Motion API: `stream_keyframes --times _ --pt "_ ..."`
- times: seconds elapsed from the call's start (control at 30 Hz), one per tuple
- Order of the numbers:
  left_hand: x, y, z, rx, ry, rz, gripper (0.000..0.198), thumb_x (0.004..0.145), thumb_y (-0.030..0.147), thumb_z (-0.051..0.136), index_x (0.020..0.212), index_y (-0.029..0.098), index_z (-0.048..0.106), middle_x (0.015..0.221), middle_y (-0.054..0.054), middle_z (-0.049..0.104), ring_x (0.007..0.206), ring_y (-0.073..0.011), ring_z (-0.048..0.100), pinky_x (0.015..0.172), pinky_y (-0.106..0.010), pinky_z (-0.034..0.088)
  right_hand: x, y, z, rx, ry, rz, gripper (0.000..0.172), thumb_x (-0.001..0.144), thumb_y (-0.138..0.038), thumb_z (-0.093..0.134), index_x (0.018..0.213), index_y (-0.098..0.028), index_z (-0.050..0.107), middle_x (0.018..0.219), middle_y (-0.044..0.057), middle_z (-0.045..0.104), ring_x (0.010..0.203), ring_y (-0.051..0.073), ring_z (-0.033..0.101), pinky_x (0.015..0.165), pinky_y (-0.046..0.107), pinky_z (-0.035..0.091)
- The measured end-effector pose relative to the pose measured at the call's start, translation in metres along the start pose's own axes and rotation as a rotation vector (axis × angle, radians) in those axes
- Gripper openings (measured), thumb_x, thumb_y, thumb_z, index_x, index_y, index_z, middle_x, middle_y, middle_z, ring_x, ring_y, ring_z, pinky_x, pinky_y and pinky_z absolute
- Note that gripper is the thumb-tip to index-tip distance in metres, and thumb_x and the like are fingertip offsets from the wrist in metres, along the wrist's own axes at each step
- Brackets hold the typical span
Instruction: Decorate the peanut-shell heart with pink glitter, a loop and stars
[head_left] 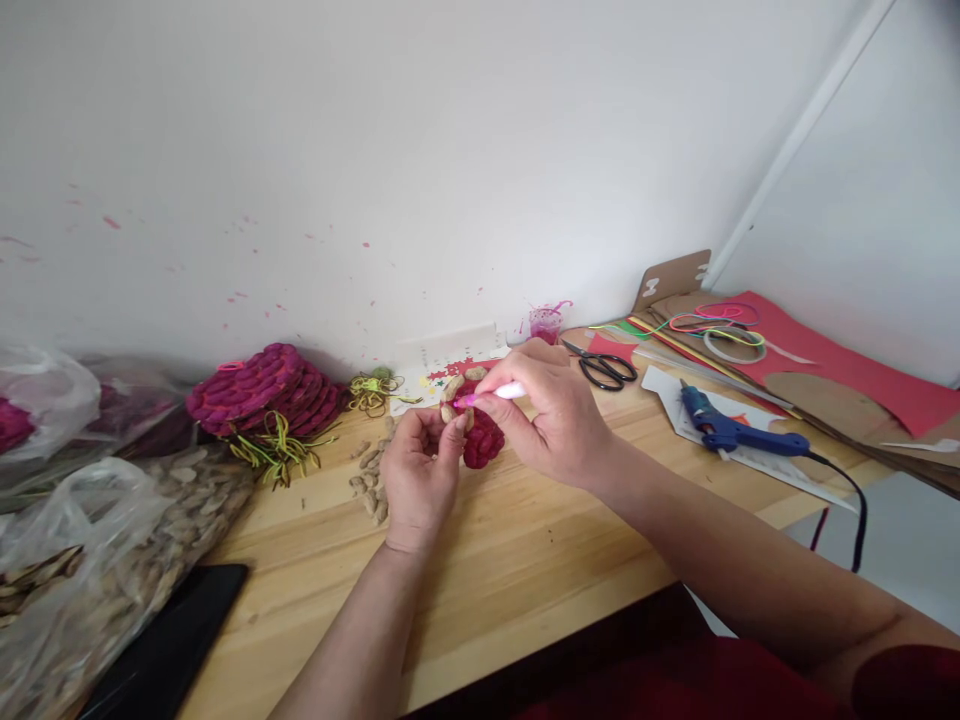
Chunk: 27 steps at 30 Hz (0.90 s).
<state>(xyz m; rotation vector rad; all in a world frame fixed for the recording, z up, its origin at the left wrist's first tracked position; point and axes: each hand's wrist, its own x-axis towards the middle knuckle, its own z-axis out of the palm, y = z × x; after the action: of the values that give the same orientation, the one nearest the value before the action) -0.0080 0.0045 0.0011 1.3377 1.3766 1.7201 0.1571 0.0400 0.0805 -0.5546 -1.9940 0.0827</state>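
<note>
My left hand (422,460) is closed on a peanut (449,411), pinched between thumb and fingertips. In my right hand (551,415) is a white marker (510,391), and its pink tip (465,400) reaches to the peanut; I cannot tell whether they touch. A dark pink, petal-like piece (482,443) lies on the table just under both hands, partly covered. More peanuts show behind my fingers, and a loose heap of peanuts (370,478) is left of my left hand.
Left stand stacked purple-red round pieces (262,390), yellow-green cords (277,447) and plastic bags of peanuts (180,500). Right lie black scissors (606,368), a blue glue gun (735,432) with its cable, and red sheets (847,360) over cardboard. A pink-stained cup (545,324) stands by the wall.
</note>
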Motion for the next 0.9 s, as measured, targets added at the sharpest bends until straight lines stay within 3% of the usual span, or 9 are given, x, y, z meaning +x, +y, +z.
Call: stream_keyframes --times 0.2,0.5,0.73,0.9 --pt "0.003 0.005 0.002 -0.102 0.012 -0.089 0.037 0.081 0.049 0.08 0.085 0.02 0.058 0.073 -0.001 0.067 0.06 -0.013 0.063 0.061 -0.026 0.055 0.002 0.01 -0.006 -0.055 0.126 0.114 0.011 0.097 -0.026 0.062 0.087 -0.023 0.062 0.078 0.003 0.069 0.08 0.022 0.062 0.077 0.038 0.046" --pt "0.006 0.003 0.0 -0.287 -0.009 -0.24 0.044 0.072 0.046 0.087 0.084 0.019 0.055 0.073 0.004 0.065 0.055 -0.011 0.065 0.057 -0.023 0.053 -0.008 0.025 0.001 -0.03 0.08 0.188 0.009 0.098 -0.028 0.062 0.09 -0.023 0.063 0.084 0.003 0.071 0.083 0.022 0.064 0.08 0.038 0.044" --pt "0.006 0.003 0.0 -0.272 -0.02 -0.298 0.045 0.07 0.047 0.089 0.083 0.019 0.056 0.073 0.003 0.066 0.056 -0.0118 0.065 0.057 -0.024 0.054 -0.011 0.033 0.001 0.132 0.083 0.241 0.011 0.1 -0.03 0.06 0.093 -0.023 0.063 0.087 0.001 0.072 0.084 0.018 0.066 0.08 0.033 0.048" --pt "0.008 -0.001 0.001 -0.351 0.053 -0.4 0.049 0.061 0.044 0.093 0.081 0.018 0.057 0.073 0.003 0.066 0.054 -0.0101 0.064 0.054 -0.021 0.052 0.004 0.056 -0.018 0.093 0.15 0.343 0.019 0.097 -0.04 0.062 0.089 -0.023 0.061 0.082 0.0 0.07 0.073 0.017 0.064 0.07 0.03 0.047"
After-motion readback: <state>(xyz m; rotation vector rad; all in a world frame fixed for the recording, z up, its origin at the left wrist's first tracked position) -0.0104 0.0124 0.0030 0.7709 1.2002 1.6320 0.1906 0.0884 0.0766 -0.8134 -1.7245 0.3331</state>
